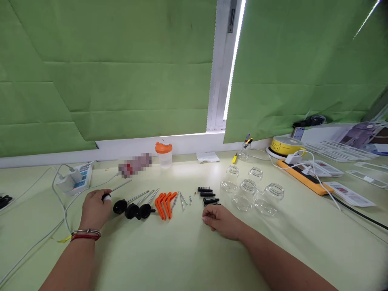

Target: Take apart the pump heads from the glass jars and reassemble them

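Note:
My left hand (96, 208) is closed round a black and white part with a thin metal rod (121, 186) pointing right. Beside it lie several black round caps (132, 210) with metal rods. Orange curved handles (166, 205) rest in the middle, followed by metal pins (182, 201) and tiny screws (190, 200). My right hand (220, 222) rests on the table with its fingers curled, just below black parts with springs (207, 194); whether it holds anything is hidden. Several clear glass jars (243, 195) stand right of the black parts.
A cup with an orange lid (165, 155) and a white paper (207, 157) are at the back. White power strip (81, 178) and cables are left. Screwdrivers in a jar (245, 153), yellow tape roll (286, 146) and orange power strip (304, 177) are right.

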The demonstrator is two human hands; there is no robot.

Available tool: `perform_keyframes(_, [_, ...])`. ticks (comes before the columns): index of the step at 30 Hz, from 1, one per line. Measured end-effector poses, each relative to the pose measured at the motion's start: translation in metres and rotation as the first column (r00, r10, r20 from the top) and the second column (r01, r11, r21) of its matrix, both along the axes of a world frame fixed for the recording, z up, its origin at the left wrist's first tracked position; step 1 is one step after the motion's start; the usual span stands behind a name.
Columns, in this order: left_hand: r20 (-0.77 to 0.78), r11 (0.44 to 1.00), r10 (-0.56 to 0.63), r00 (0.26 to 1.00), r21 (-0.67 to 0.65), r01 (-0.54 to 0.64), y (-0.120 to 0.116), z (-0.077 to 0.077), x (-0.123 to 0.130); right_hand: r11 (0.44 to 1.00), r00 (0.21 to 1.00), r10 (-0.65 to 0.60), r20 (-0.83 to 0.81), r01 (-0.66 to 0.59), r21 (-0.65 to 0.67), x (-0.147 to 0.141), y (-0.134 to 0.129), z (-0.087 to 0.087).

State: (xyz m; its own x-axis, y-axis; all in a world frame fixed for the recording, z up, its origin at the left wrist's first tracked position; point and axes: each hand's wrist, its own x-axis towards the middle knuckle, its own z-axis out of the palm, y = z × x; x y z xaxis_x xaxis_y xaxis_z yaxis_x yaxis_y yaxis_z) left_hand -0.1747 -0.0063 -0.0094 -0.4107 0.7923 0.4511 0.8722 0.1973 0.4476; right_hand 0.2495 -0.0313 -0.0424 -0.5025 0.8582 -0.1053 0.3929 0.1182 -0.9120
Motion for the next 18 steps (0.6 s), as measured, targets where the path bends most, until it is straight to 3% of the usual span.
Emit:
perform_keyframes(3, [-0.055,0.987,-0.010,0.998,0.160,0.018,-0.006,0.007,0.016,1.000,1.000,-0.009,0.020,0.009,0.021,-0.001,-0.002,0.001])
perform_keyframes(5, [-0.099,0.965,-0.072,0.992,0.243,0.094,-0.012,0.012,0.031,0.995,0.997,-0.027,0.071,0.021,0.093,-0.002,-0.005,0.003])
perform_keyframes(7, [-0.202,0.876,-0.262,0.944,0.361,0.321,-0.019,0.017,0.050,0.970,0.987,-0.076,0.144,0.039,0.242,-0.003,-0.007,0.006])
perform_keyframes(8, [-0.256,0.824,-0.372,0.893,0.353,0.444,-0.024,0.019,0.060,0.945,0.978,-0.112,0.173,0.050,0.324,-0.004,-0.007,0.007])
perform_keyframes(11, [-0.287,0.651,-0.680,0.675,0.189,0.735,-0.039,0.025,0.094,0.871,0.954,-0.221,0.203,0.099,0.482,-0.005,-0.003,0.011])
perform_keyframes(13, [-0.231,0.522,-0.824,0.517,0.042,0.852,-0.050,0.026,0.117,0.846,0.942,-0.265,0.207,0.123,0.519,-0.005,0.003,0.014])
perform_keyframes(15, [-0.142,0.399,-0.911,0.387,-0.073,0.914,-0.058,0.023,0.135,0.835,0.931,-0.286,0.229,0.125,0.535,-0.005,0.010,0.016])
perform_keyframes(18, [-0.037,0.305,-0.952,0.305,-0.232,0.924,-0.063,0.014,0.150,0.823,0.905,-0.306,0.296,0.094,0.561,-0.007,0.024,0.022])
